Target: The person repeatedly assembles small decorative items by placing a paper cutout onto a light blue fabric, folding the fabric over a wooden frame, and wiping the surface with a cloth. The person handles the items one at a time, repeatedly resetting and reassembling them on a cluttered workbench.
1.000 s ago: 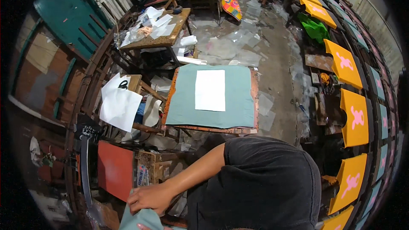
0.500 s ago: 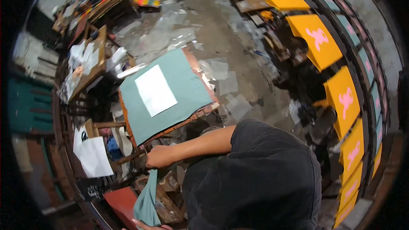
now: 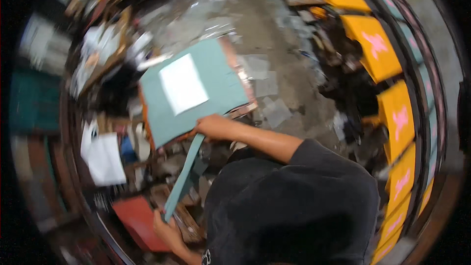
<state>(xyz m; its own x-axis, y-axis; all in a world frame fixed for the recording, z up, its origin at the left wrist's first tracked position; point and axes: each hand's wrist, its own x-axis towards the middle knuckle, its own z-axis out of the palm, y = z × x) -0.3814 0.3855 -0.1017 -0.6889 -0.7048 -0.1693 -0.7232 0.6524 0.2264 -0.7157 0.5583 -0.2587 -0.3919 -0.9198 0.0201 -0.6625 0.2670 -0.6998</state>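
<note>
A grey-green piece of cloth (image 3: 185,179) stretches in a narrow, slanting strip between my two hands. My right hand (image 3: 214,126) grips its upper end, close to the near edge of a low padded board. Lower down, my left hand (image 3: 166,229) closes on the other end, beside a red panel (image 3: 142,222). Grey-green fabric (image 3: 223,86) covers the board, and a white rectangular sheet (image 3: 183,84) lies flat on it. Motion blurs parts of the picture, and my fingertips on the cloth are partly hidden.
Yellow pieces with pink figures (image 3: 375,44) hang along a rack on the right. A crate with crumpled white material (image 3: 100,44) stands left of the board. White sheets (image 3: 104,159) hang nearer me. Clear plastic sheets (image 3: 277,110) lie on the floor.
My right hand has moved right and up toward the board, holding the cloth. My left hand has risen further into view, and the cloth now spans between them in a straighter strip.
</note>
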